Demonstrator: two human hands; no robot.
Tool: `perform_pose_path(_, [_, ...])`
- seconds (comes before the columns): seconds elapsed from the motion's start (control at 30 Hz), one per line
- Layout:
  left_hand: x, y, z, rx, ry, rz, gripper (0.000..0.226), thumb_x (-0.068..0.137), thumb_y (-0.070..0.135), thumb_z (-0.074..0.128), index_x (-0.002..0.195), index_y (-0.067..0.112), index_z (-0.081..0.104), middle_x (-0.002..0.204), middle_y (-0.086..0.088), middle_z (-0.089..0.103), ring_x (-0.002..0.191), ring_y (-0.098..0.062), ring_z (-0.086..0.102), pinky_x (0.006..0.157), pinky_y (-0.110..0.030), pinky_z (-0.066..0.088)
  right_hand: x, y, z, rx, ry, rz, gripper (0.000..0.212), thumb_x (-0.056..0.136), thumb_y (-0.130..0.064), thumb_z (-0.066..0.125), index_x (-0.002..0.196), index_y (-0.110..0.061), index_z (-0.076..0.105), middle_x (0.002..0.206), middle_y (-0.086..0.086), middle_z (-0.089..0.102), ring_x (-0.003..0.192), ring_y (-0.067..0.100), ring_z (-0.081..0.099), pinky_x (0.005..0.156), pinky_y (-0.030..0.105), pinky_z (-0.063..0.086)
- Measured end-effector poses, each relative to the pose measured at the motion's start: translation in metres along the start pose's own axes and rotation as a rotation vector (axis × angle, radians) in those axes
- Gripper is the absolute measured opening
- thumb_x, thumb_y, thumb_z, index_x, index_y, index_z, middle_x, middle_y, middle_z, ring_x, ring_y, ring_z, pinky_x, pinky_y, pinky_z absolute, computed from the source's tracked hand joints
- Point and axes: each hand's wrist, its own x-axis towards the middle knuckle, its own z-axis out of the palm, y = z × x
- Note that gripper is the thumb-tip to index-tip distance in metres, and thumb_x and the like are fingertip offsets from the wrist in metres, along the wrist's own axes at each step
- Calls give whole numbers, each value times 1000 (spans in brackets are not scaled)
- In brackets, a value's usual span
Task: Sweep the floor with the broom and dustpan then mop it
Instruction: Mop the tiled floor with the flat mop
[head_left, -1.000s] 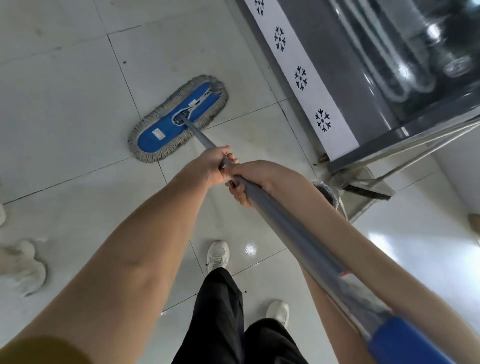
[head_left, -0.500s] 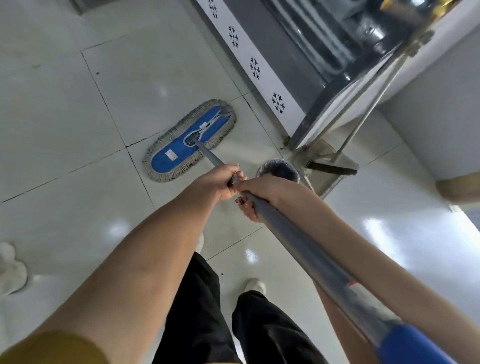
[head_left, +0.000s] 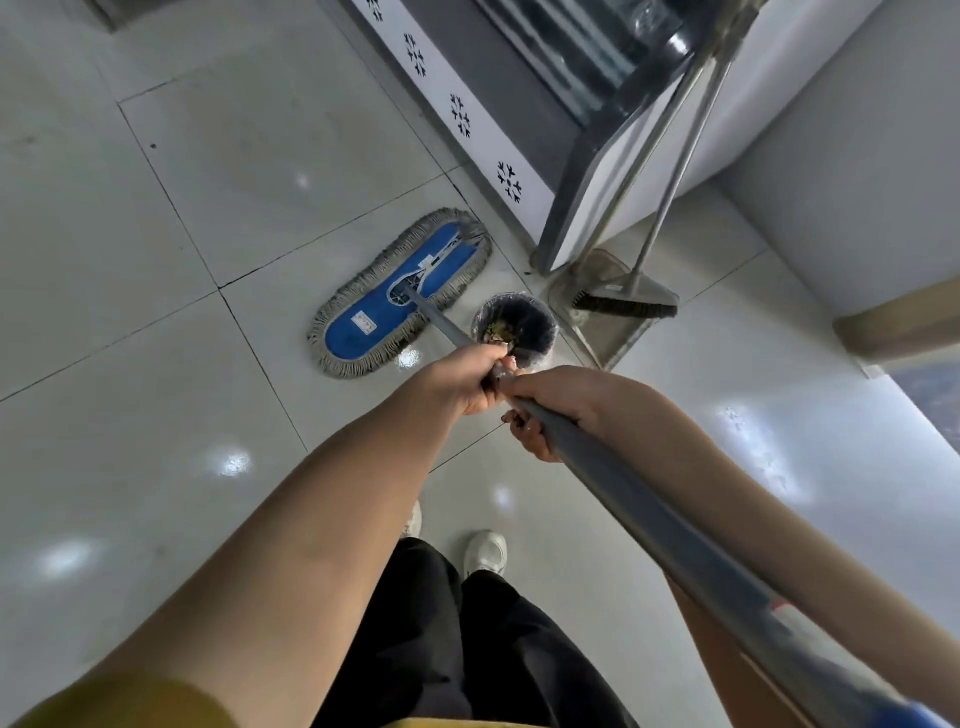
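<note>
A flat blue mop head (head_left: 400, 293) with a grey fringe lies on the pale tiled floor (head_left: 156, 260), close to the base of a cabinet. Its grey handle (head_left: 623, 499) runs back toward me, ending in a blue grip at the lower right. My left hand (head_left: 457, 382) grips the handle in front, and my right hand (head_left: 556, 400) grips it just behind, the two nearly touching. A broom (head_left: 623, 306) with dark bristles stands in a clear dustpan (head_left: 613, 332) to the right of the mop head.
A small round bin (head_left: 517, 325) with debris inside stands between the mop head and the dustpan. A dark cabinet with a white snowflake-patterned base strip (head_left: 467, 119) runs along the top right. A grey wall (head_left: 857, 182) closes the right side. My feet in white shoes (head_left: 485, 553) are below.
The view has shifted, and the mop head has been drawn nearer to the bin and the cabinet base. Both hands keep their grip on the handle.
</note>
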Motion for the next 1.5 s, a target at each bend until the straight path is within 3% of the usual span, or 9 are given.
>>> perform_pose_path(0.17, [13, 27, -12, -37, 5, -15, 25, 100, 13, 45, 77, 6, 46, 34, 2, 47, 26, 0, 42, 32, -9, 40, 12, -34, 10, -125, 8, 39, 40, 99, -39, 42, 71, -11, 37, 29, 1, 35, 16, 6, 30, 26, 5, 25])
perform_pose_path(0.27, [22, 43, -17, -32, -28, -28, 25, 100, 15, 45, 76, 8, 45, 35, 3, 47, 28, 1, 41, 36, -8, 40, 20, -51, 15, -159, 15, 17, 40, 100, -39, 42, 77, -7, 41, 33, 3, 39, 17, 8, 32, 29, 6, 29])
perform_pose_path(0.37, [32, 65, -25, -8, -36, -20, 24, 101, 16, 45, 78, 9, 46, 35, 2, 46, 28, 0, 41, 36, -9, 39, 30, -71, 22, -106, 12, 9, 42, 98, -41, 45, 79, -5, 43, 53, 4, 39, 18, 8, 33, 29, 7, 30])
perform_pose_path(0.5, [47, 104, -36, 5, -28, 15, 25, 99, 16, 47, 76, 7, 46, 35, 2, 47, 27, -1, 42, 30, -12, 39, 44, -107, 37, -56, -4, -4, 42, 96, -45, 49, 83, -5, 43, 36, 5, 44, 18, 6, 34, 27, 7, 29])
perform_pose_path(0.73, [91, 206, -55, -12, -20, 39, 24, 99, 17, 49, 77, 7, 44, 53, -1, 46, 27, -4, 43, 30, -14, 39, 75, -211, 63, -40, -28, 13, 41, 96, -46, 49, 85, -7, 43, 32, 5, 43, 19, 5, 33, 26, 8, 31])
perform_pose_path(0.93, [134, 314, -78, 37, 40, 61, 24, 97, 21, 52, 76, 11, 44, 38, 1, 48, 38, -5, 44, 41, -13, 42, 109, -314, 102, -10, -48, -71, 41, 98, -44, 44, 81, -7, 42, 29, 3, 39, 17, 5, 33, 25, 8, 29])
perform_pose_path(1.07, [149, 362, -75, 92, 75, 111, 24, 98, 19, 50, 77, 11, 43, 50, 0, 48, 45, -6, 42, 42, -14, 41, 120, -358, 107, 101, -80, -92, 40, 98, -41, 47, 76, -9, 42, 31, 1, 37, 17, 4, 34, 25, 7, 28])
perform_pose_path(1.2, [145, 368, -57, 148, 59, 119, 24, 100, 17, 46, 78, 9, 42, 64, -1, 44, 36, -4, 47, 34, -14, 42, 114, -368, 89, 120, -129, -70, 41, 99, -41, 45, 76, -8, 42, 30, 1, 43, 18, 2, 34, 24, 9, 29])
perform_pose_path(1.5, [123, 320, -38, 193, 92, 82, 27, 101, 13, 41, 74, 9, 38, 63, -1, 42, 25, -4, 44, 32, -11, 38, 100, -318, 69, 97, -117, -25, 45, 98, -44, 46, 72, -8, 39, 37, 4, 43, 18, 5, 33, 26, 8, 31])
